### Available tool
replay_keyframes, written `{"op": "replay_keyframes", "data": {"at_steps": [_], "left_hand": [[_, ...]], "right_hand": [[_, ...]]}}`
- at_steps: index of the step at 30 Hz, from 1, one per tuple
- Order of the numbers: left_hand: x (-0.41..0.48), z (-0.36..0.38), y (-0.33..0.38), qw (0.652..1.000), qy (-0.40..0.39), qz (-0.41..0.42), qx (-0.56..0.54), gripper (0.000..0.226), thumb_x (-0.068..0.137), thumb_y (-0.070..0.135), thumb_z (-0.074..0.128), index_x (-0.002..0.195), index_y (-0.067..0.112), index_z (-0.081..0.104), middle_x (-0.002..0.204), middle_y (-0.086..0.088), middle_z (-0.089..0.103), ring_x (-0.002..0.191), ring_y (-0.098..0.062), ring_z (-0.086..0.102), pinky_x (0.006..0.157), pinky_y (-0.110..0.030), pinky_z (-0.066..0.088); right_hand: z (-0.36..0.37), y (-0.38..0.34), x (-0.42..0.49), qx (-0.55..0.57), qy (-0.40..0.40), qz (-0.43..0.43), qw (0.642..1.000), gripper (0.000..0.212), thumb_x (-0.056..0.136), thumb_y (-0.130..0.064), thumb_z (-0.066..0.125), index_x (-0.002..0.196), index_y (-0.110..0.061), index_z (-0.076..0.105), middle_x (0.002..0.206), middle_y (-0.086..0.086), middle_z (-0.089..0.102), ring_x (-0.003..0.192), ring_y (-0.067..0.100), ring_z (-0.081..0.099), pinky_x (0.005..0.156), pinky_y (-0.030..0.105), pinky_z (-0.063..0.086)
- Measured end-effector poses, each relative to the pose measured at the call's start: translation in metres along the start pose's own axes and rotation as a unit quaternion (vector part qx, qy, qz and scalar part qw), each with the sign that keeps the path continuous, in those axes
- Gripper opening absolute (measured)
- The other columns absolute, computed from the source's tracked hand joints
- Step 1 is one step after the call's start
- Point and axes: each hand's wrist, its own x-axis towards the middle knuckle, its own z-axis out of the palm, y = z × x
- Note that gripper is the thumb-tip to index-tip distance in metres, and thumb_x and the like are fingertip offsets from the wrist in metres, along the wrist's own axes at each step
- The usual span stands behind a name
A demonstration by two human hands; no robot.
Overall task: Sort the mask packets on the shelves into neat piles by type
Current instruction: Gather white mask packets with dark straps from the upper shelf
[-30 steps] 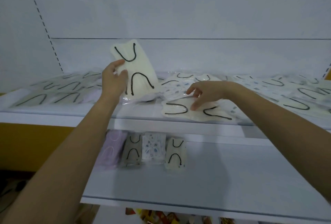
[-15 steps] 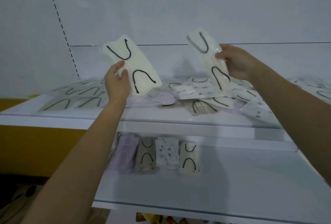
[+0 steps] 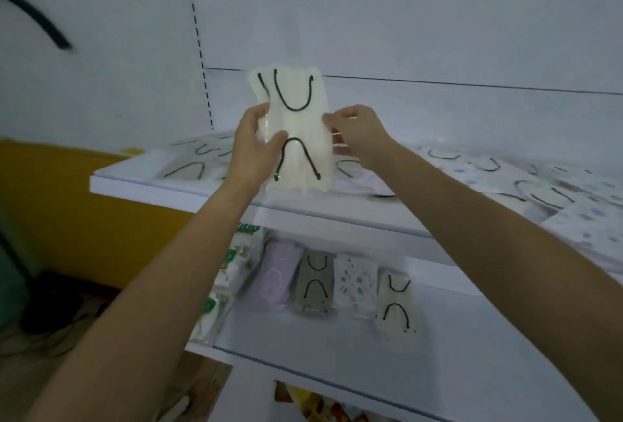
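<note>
Two bare forearms reach up from the bottom of the view toward a white shelving unit. Nearest is the lower shelf (image 3: 337, 347), where four piles of mask packets stand side by side in a row: a lavender pile (image 3: 278, 275), just beside it a grey-brown pile (image 3: 315, 283) with black ear loops, then a white pile with a blue pattern (image 3: 354, 281), and at the right end a cream pile (image 3: 397, 303) with black loops. To the left of the row, at the shelf's edge, lie green-labelled packets (image 3: 232, 259), partly behind the left forearm.

Above it, the upper shelf (image 3: 303, 209) carries the hands' work. The left hand (image 3: 251, 148) and right hand (image 3: 357, 133) hold the cream packets (image 3: 300, 138) upright between them, over the front part of this shelf. The left hand grips the left edge, thumb laid across the front and fingers behind. The right hand pinches the right edge with curled fingertips. A second cream packet shows behind the front one, offset at the upper left, so the two are not squared up.

Further back, loose packets (image 3: 539, 189) lie scattered flat over the upper shelf, cream, patterned and lavender mixed on the right, and a few with black loops on the left. Behind everything rises a white wall (image 3: 404, 17).
</note>
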Motion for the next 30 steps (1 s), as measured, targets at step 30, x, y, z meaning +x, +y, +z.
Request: {"op": "replay_keyframes", "data": {"at_steps": [30], "left_hand": [[0.164, -0.032, -0.079, 0.988, -0.154, -0.020, 0.004, 0.047, 0.087, -0.002, 0.055, 0.130, 0.015, 0.048, 0.125, -0.005, 0.052, 0.105, -0.018, 0.056, 0.083, -0.021, 0.052]], "right_hand": [[-0.075, 0.031, 0.155, -0.515, -0.056, 0.197, 0.832, 0.039, 0.094, -0.011, 0.050, 0.133, -0.011, 0.047, 0.133, 0.012, 0.051, 0.116, 0.026, 0.052, 0.091, 0.035, 0.041]]}}
